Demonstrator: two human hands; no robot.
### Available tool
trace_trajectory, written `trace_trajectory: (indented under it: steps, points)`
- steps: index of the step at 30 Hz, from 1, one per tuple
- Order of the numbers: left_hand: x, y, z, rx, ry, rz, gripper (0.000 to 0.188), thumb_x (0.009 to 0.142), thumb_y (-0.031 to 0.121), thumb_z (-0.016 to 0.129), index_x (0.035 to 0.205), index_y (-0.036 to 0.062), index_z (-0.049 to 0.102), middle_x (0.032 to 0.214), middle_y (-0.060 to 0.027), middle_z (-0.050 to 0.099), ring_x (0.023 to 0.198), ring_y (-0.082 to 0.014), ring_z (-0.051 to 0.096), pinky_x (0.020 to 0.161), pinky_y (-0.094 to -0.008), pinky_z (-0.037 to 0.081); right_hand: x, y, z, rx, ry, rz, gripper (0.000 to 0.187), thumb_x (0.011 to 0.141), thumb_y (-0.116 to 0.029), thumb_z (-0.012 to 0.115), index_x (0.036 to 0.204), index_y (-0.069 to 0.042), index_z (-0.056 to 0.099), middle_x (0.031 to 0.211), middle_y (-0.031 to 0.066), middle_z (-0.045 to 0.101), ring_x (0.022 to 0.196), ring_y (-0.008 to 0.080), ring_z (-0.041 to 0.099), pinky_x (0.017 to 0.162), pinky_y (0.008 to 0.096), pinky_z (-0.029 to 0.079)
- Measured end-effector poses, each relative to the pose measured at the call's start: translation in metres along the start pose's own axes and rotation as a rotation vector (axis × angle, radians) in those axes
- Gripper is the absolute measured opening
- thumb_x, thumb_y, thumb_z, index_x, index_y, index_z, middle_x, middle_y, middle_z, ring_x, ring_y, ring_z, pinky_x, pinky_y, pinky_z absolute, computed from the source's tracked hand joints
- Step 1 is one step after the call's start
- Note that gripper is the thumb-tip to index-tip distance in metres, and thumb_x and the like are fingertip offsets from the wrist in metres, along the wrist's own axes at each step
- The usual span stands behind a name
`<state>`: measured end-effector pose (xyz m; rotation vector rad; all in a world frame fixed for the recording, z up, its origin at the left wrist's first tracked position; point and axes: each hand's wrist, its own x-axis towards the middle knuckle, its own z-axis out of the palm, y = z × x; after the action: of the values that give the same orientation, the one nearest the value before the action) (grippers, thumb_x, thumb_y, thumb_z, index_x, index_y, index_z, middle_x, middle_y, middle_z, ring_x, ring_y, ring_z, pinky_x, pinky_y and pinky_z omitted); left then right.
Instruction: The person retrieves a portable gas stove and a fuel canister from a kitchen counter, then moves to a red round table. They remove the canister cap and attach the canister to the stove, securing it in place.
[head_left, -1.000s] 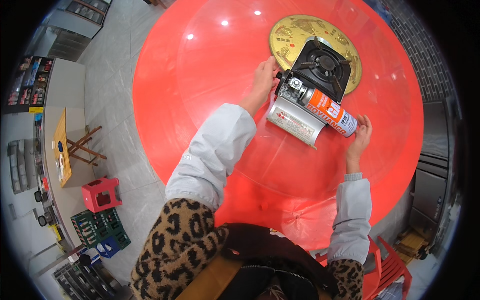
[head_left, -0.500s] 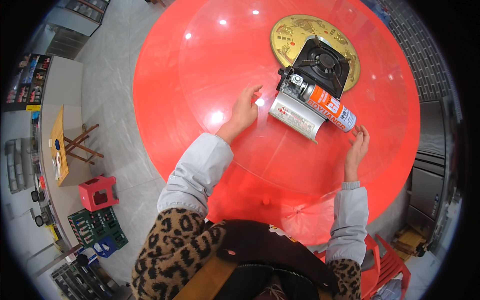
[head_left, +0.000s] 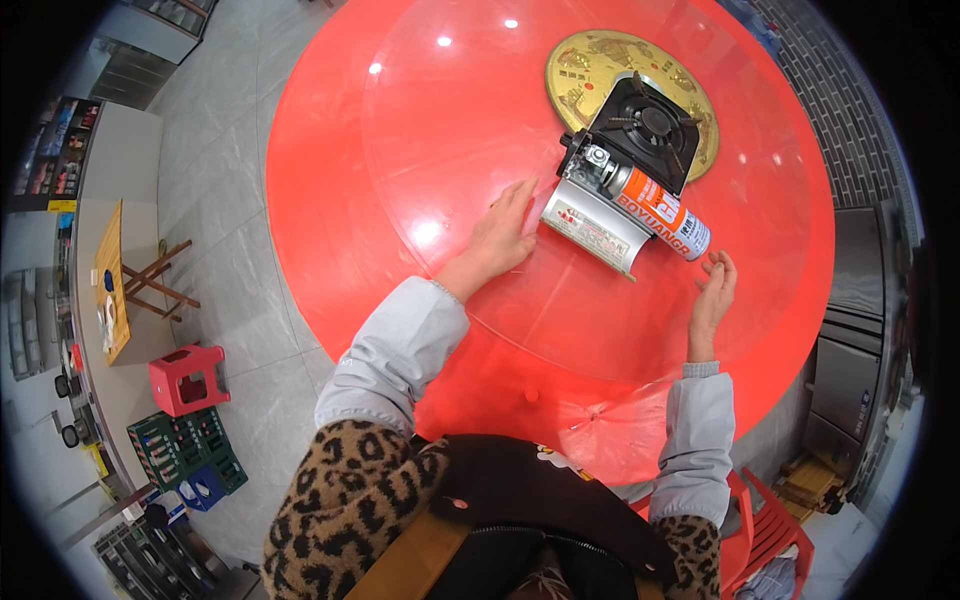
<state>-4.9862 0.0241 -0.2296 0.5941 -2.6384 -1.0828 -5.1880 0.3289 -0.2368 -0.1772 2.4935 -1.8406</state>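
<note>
A portable gas stove (head_left: 650, 128) with a black top and burner stands on the red round table. Its silver lid (head_left: 597, 232) is swung open toward me. In the stove's side compartment lies an orange and white gas canister (head_left: 662, 212), its bottom end sticking out to the right. My left hand (head_left: 502, 235) is just left of the lid, fingers stretched out and holding nothing. By the bottom of the canister is my right hand (head_left: 716, 290), fingers loosely curled and apart, with nothing in them. A small gap shows between it and the canister.
Under the stove's far side lies a round gold patterned board (head_left: 583, 72) on the red table (head_left: 400, 180). Left on the floor are a folding wooden stand (head_left: 150, 285), a red stool (head_left: 188, 380) and green crates (head_left: 187, 450). A red chair (head_left: 770, 540) is at lower right.
My left hand has moved right and slightly down toward the lid, its fingers straighter. My right hand stays by the canister's bottom. Stove and canister keep their arrangement.
</note>
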Motion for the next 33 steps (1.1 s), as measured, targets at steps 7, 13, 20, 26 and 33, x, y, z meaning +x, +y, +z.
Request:
trace_trajectory:
  steps: [7,13,20,26,33]
  points:
    - [0.009,0.008,-0.001,-0.034,-0.039,-0.025,0.090,0.074,0.012,0.074,0.149,0.0103,0.024,0.144,-0.0185,0.039,0.128,-0.0366,0.045,0.101,-0.0432,0.044,-0.003,0.005,-0.002,0.018,0.000,0.011,0.036,0.102,-0.026,0.042,0.128,-0.003,0.051,0.123,0.0081,0.059,0.102,0.0162,0.058,0.076,0.0304,0.048]
    - [0.017,0.011,-0.002,-0.032,-0.045,-0.023,0.098,0.072,0.015,0.080,0.150,0.0104,0.022,0.146,-0.0186,0.036,0.129,-0.0366,0.044,0.101,-0.0427,0.044,-0.002,0.009,-0.008,0.012,-0.002,0.027,0.036,0.102,-0.025,0.042,0.129,-0.003,0.051,0.123,0.0085,0.060,0.101,0.0161,0.058,0.075,0.0306,0.049]
    - [0.022,0.010,-0.008,-0.054,-0.047,0.000,0.101,0.071,0.020,0.083,0.150,0.0097,0.022,0.147,-0.0183,0.033,0.124,-0.0344,0.049,0.100,-0.0423,0.046,-0.004,0.010,-0.010,0.022,0.006,0.050,0.036,0.102,-0.025,0.041,0.129,-0.003,0.051,0.122,0.0084,0.061,0.100,0.0154,0.058,0.074,0.0296,0.049]
    - [0.040,0.014,-0.010,-0.060,0.085,0.061,0.092,0.077,0.031,0.079,0.148,0.0047,0.027,0.144,-0.0178,0.038,0.117,-0.0325,0.053,0.096,-0.0411,0.046,-0.003,0.014,-0.009,0.044,0.006,0.071,0.035,0.102,-0.024,0.041,0.129,-0.003,0.051,0.122,0.0091,0.060,0.100,0.0153,0.058,0.075,0.0293,0.049]
    - [0.086,0.042,0.004,-0.044,0.277,-0.158,0.084,0.084,0.048,0.069,0.143,-0.0011,0.034,0.138,-0.0209,0.045,0.124,-0.0324,0.049,0.101,-0.0422,0.041,-0.008,0.007,-0.006,0.036,-0.022,0.100,0.038,0.103,-0.028,0.040,0.131,-0.005,0.050,0.123,0.0091,0.059,0.101,0.0149,0.057,0.076,0.0297,0.048]
